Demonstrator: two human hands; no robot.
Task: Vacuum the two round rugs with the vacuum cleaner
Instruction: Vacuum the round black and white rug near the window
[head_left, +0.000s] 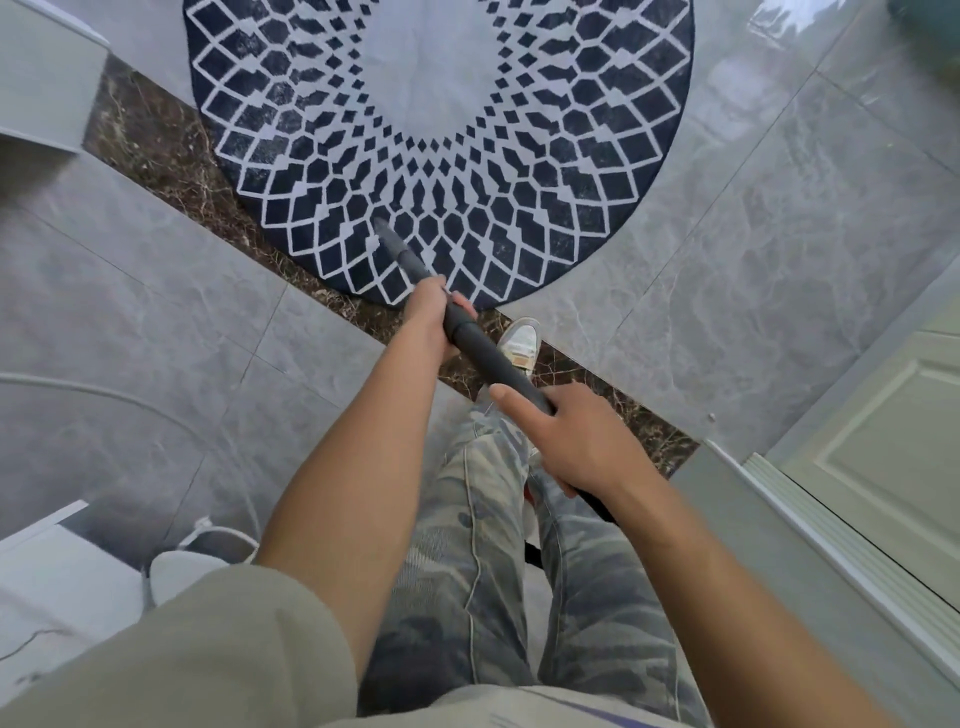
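**Both hands on the wand, nozzle at the rug's near edge**

The left hand (430, 318) is the forward one. Its fingers are wrapped round the vacuum wand (483, 353) just above the point where the tube narrows. The right hand (576, 441) grips the same tube closer to the body, fingers curled under it and one digit laid straight along the top. Neither hand holds anything else.

The wand's long axis runs diagonally, from the right hand near the hips away and to the left, sloping down to the floor. Its nozzle tip (383, 228) points forward-left and meets the round rug (441, 78) in the navy-and-white lattice band, a little inside the near rim. Only this one rug is in view. It lies on the grey tiled floor (753, 234), with its near-left rim over a dark marble strip (156, 145). A shoe (519, 343) stands on that strip just beside the rug's edge.

The step appears to be passes across the near part of the rug. The narrow tip covers little at a time, so slow, overlapping strokes should serve best. The forward hand can steer while the rear hand pushes and pulls. It helps to hold the tip flat to the pile and work from the rim towards the pale centre. A thin rug on glossy tile may bunch or slide, so strokes drawn towards the body look safer than hard pushes outward.
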